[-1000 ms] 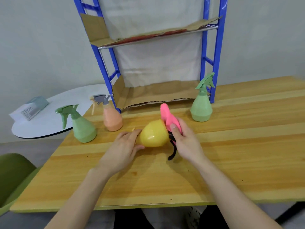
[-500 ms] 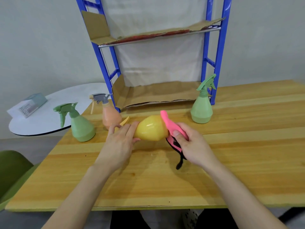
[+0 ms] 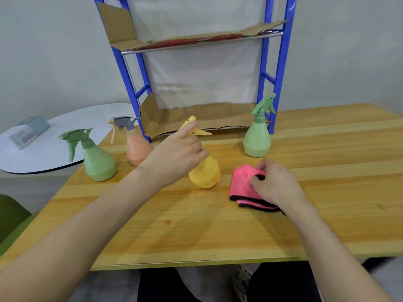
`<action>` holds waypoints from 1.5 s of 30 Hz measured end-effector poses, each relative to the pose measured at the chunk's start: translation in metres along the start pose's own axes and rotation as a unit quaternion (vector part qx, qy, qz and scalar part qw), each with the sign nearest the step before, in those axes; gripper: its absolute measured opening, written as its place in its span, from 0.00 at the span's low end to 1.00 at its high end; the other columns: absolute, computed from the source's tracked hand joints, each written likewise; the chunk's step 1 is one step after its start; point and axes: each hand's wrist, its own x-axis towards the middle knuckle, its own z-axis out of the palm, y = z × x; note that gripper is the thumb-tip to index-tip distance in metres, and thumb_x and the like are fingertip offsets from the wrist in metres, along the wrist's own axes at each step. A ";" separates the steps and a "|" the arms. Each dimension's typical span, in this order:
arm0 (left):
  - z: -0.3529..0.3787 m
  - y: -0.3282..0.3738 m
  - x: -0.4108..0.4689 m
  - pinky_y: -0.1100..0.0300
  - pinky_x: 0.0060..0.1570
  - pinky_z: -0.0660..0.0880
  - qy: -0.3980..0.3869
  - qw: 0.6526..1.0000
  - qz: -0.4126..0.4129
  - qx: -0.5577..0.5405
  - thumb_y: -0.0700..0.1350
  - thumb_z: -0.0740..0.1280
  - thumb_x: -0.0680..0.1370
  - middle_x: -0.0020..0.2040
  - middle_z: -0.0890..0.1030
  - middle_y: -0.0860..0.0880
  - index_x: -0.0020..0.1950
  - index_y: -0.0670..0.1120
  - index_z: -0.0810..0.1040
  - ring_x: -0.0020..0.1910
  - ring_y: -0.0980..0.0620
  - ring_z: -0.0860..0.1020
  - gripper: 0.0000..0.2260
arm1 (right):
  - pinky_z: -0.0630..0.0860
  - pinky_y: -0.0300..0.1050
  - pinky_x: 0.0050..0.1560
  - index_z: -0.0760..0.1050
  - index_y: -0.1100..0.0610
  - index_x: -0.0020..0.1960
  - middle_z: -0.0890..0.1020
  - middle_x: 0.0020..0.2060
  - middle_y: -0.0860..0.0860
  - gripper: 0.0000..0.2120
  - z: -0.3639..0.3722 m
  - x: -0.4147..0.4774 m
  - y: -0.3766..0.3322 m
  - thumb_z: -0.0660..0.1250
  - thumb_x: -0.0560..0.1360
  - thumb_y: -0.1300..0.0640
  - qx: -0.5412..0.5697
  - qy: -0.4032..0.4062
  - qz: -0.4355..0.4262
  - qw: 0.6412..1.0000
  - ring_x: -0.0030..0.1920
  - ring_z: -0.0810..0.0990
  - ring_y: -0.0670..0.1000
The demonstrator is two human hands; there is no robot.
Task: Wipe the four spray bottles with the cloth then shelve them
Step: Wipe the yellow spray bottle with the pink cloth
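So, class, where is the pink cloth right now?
In the head view, the pink cloth lies on the table just right of the yellow bottle, held by the right hand.

Single head-worn wide-angle view — looking forward and down, close over table (image 3: 327, 214), rack (image 3: 281, 68) ahead.

Bearing on the wooden table (image 3: 327, 214) a blue rack (image 3: 282, 62) at the back, both levels lined with cardboard (image 3: 196, 118). Also carrying a green bottle (image 3: 98, 162) at the left edge, an orange bottle (image 3: 136, 150) near it, a second green bottle (image 3: 256, 138) beside the rack's right post, a folded pink cloth (image 3: 241, 184), a tilted yellow bottle (image 3: 206, 174) just beside
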 end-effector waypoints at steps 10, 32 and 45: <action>-0.002 0.023 0.005 0.36 0.86 0.46 0.036 0.997 0.075 0.003 0.35 0.57 0.87 0.68 0.84 0.38 0.67 0.38 0.83 0.76 0.37 0.76 0.16 | 0.81 0.53 0.53 0.73 0.57 0.74 0.86 0.50 0.55 0.22 0.004 0.013 0.025 0.70 0.82 0.53 0.041 0.036 0.015 0.998 0.55 0.85 0.61; 0.002 0.014 0.001 0.49 0.67 0.79 0.157 0.803 -0.310 -0.484 0.49 0.71 0.84 0.65 0.83 0.56 0.74 0.51 0.79 0.64 0.55 0.81 0.18 | 0.79 0.49 0.54 0.79 0.55 0.60 0.84 0.53 0.51 0.08 0.027 0.002 0.010 0.67 0.84 0.53 -0.105 0.069 -0.103 0.987 0.53 0.80 0.54; -0.002 -0.003 0.013 0.53 0.56 0.84 0.103 0.772 -0.365 -0.509 0.48 0.80 0.77 0.47 0.90 0.56 0.59 0.51 0.90 0.47 0.60 0.87 0.11 | 0.76 0.53 0.72 0.67 0.43 0.79 0.81 0.67 0.44 0.23 0.004 0.000 -0.065 0.64 0.85 0.50 0.356 -0.038 -0.226 0.906 0.68 0.80 0.48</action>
